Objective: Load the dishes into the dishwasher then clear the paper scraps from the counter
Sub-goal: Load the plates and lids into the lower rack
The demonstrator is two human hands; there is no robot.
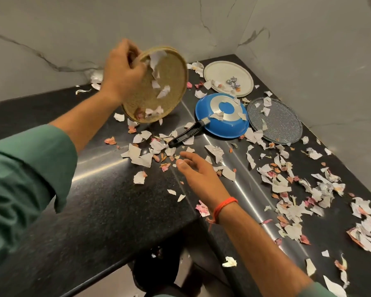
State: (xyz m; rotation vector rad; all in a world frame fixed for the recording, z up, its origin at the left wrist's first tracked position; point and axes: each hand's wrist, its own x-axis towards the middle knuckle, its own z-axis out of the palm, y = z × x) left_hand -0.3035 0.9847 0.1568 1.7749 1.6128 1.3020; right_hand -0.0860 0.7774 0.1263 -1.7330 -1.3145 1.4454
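My left hand (124,69) grips the rim of a tan speckled plate (169,82) and holds it tilted steeply above the black counter (107,202); paper scraps (156,76) slide down its face. My right hand (193,166) hovers open, palm to the left, just over the counter below the plate. A blue frying pan (223,116) lies upside down with its black handle toward me. Behind it a cream plate (228,78) holds scraps, and a grey speckled plate (276,121) lies to its right. Torn white and pink scraps (308,200) litter the counter.
Marble walls (308,50) close the corner behind the dishes. The counter is L-shaped, with its inner edge near my body; a dark gap (159,271) and the floor below show there, with a few scraps fallen in.
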